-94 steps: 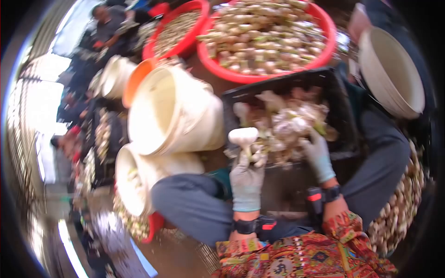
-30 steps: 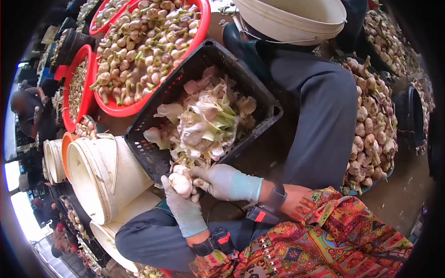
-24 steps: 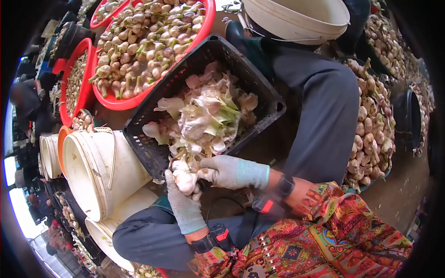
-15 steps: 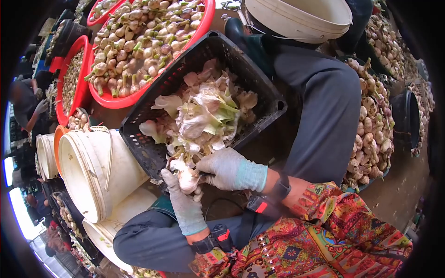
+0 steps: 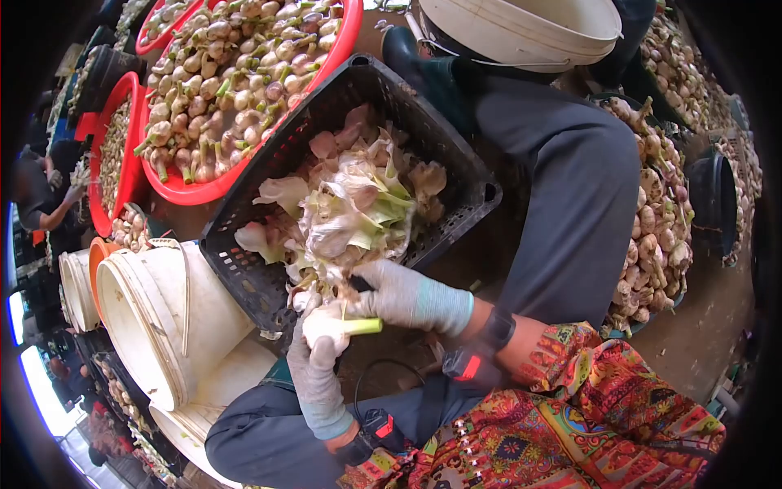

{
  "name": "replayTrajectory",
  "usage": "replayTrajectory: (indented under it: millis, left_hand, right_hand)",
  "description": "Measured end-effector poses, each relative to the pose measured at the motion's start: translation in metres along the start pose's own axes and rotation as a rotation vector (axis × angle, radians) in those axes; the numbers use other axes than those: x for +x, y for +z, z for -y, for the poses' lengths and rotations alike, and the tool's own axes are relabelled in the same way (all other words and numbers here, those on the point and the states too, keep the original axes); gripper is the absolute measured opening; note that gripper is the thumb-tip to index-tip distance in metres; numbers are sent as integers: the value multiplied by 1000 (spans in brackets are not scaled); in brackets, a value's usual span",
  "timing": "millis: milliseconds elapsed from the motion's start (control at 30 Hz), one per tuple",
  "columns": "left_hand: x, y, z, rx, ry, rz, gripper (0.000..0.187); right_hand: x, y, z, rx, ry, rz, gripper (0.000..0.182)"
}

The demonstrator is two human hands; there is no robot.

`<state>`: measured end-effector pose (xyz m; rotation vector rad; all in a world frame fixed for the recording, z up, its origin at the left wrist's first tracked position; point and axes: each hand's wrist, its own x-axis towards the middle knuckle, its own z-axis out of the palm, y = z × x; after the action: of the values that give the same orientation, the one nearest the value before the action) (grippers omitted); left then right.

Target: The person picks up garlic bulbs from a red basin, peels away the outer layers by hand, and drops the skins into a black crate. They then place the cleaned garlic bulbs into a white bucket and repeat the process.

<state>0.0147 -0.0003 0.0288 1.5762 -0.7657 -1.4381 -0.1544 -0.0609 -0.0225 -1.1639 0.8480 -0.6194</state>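
My gloved left hand (image 5: 312,376) grips a white garlic bulb (image 5: 326,321) just below the near corner of the black plastic crate (image 5: 269,281). A green stalk stub (image 5: 363,326) sticks out of the bulb to the right. My gloved right hand (image 5: 399,295) rests against the bulb and stalk, fingers curled around its top; I cannot tell whether it holds a tool. The crate is heaped with peeled garlic skins and green trimmings (image 5: 346,208).
A red tub (image 5: 346,37) full of garlic stands beyond the crate, a second red tub (image 5: 96,163) left of it. White buckets (image 5: 155,326) lie at my left knee. More garlic (image 5: 652,236) is piled at right. A cream bowl (image 5: 521,28) sits at top. Another person (image 5: 41,196) works far left.
The bulb has turned in my left hand, so a green stalk stub now points right. My left hand shifted slightly down; my right hand stays on the bulb.
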Motion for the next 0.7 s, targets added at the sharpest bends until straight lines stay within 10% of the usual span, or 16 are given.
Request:
replayTrajectory:
  millis: [67, 367, 433, 567, 700]
  left_hand:
    - [2, 4, 7, 11, 8, 33, 53]
    - [9, -2, 28, -482, 36, 29, 59]
    - [7, -1, 22, -807, 93, 29, 57]
    - [0, -4, 15, -936, 110, 154, 51]
    - [7, -1, 26, -818, 156, -32, 43]
  right_hand:
    - [7, 2, -15, 384, 15, -73, 42]
    - [27, -14, -13, 139, 185, -503, 23]
    - [38, -19, -25, 45, -141, -645, 23]
    - [8, -21, 15, -900, 3, -535, 34]
    - [-8, -4, 41, -387, -116, -155, 35]
